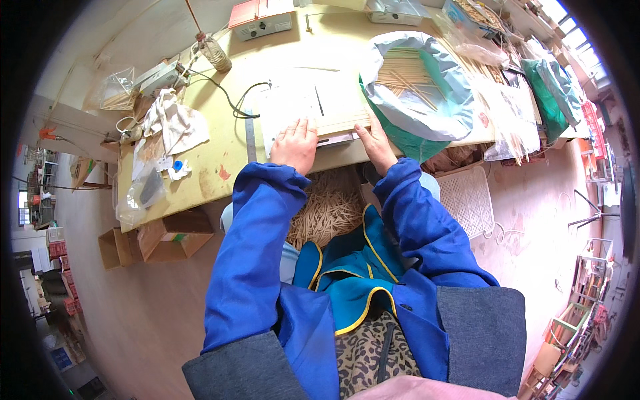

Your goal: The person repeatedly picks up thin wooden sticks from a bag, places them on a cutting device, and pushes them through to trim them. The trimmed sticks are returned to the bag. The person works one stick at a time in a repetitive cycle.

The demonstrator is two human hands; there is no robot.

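Several thin pale wooden sticks (342, 123) lie side by side near the front edge of a white, brightly lit board or light panel (290, 102). My left hand (296, 142) rests flat at their left end, fingers together. At their right end is my right hand (375, 142), its thumb and fingers against the stick ends; whether it grips them I cannot tell. A thin dark rod (319, 100) lies on the panel behind the sticks. Just left of the panel is a metal ruler (250, 135). To the right stands a cloth-lined bag (455, 110) holding many wooden sticks (405, 72).
On the yellowish table (220, 145) are a white cloth (175, 122), a plastic bottle (215, 54), a black cable (225, 95) and plastic bags (142, 195). Below are loose short sticks (327, 210), cardboard boxes (175, 237) and a white plastic basket (467, 200).
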